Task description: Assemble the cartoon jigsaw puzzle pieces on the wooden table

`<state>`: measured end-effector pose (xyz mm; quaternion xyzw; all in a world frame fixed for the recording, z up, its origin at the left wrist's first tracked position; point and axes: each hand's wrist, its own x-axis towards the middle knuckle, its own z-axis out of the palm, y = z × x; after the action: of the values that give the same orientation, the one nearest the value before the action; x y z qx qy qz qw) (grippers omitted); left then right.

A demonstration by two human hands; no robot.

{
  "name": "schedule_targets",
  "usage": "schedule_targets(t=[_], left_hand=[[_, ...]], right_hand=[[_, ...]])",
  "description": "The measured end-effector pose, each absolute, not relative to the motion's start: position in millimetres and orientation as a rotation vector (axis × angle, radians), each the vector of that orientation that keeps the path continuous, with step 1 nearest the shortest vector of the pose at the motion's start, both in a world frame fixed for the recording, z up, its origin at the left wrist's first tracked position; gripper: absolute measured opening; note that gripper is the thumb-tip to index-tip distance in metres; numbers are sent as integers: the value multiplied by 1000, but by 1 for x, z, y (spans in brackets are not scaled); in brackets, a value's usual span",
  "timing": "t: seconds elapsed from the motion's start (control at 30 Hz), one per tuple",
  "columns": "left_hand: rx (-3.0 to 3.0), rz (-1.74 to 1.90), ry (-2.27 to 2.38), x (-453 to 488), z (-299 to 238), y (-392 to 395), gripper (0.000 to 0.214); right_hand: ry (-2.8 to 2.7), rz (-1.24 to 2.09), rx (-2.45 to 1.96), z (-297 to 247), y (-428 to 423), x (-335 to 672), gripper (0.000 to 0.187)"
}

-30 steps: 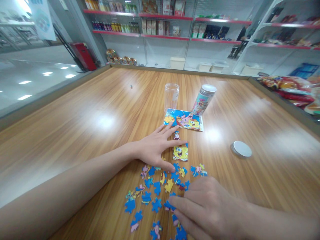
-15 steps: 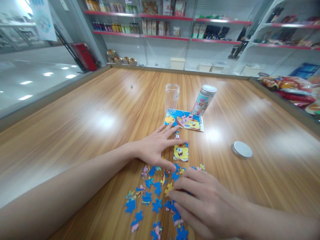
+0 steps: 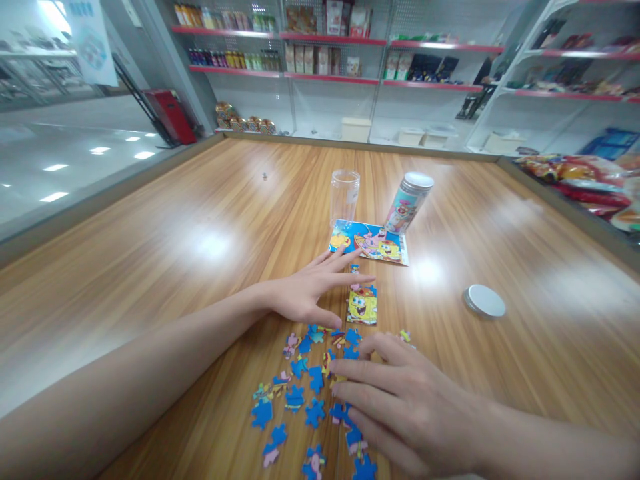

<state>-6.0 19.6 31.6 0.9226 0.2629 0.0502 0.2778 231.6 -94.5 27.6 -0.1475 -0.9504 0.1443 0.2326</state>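
Note:
My left hand [image 3: 313, 293] lies low over the table with its fingers spread, holding nothing. Its fingertips reach the edge of the picture card [image 3: 373, 241] and the small joined block of jigsaw pieces [image 3: 362, 307] with a yellow cartoon face. Below and to the right, my right hand [image 3: 405, 393] rests over loose jigsaw pieces, its fingers stretched out and slightly bent, their tips down among the pieces. Whatever lies beneath its palm is hidden. Several mostly blue jigsaw pieces [image 3: 315, 413] are scattered to its left, some pink or yellow.
Behind the card stand a clear, lidless jar [image 3: 345, 197] and a printed canister [image 3: 409, 202] with a silver lid. A round silver lid [image 3: 485, 301] lies at right. Snack bags [image 3: 590, 183] are beyond the table's right edge, and stocked shelves [image 3: 330, 77] line the back.
My right hand's fingertips have shifted slightly up and left, covering the yellow piece that showed beside them. My left thumb has drawn back, uncovering pieces below it.

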Motion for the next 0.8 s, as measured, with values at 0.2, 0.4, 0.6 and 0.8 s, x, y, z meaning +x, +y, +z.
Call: schedule_targets(t=[0.2,0.4,0.6,0.8], left_hand=[[2444,169,643,-9,31,23,94],[2444,140,537,-12,33,27,101],[2390,48,572,-18,35,30,108],[2255,42,469,-31,42,39,111]], right_hand=[[-2505,304,-498,23,-90,233,21],[-2541,358,-425,22,-88,232,21],[-2511,389,-414,24,-89,232,25],[-2457,430,-399,24,-89,231,27]])
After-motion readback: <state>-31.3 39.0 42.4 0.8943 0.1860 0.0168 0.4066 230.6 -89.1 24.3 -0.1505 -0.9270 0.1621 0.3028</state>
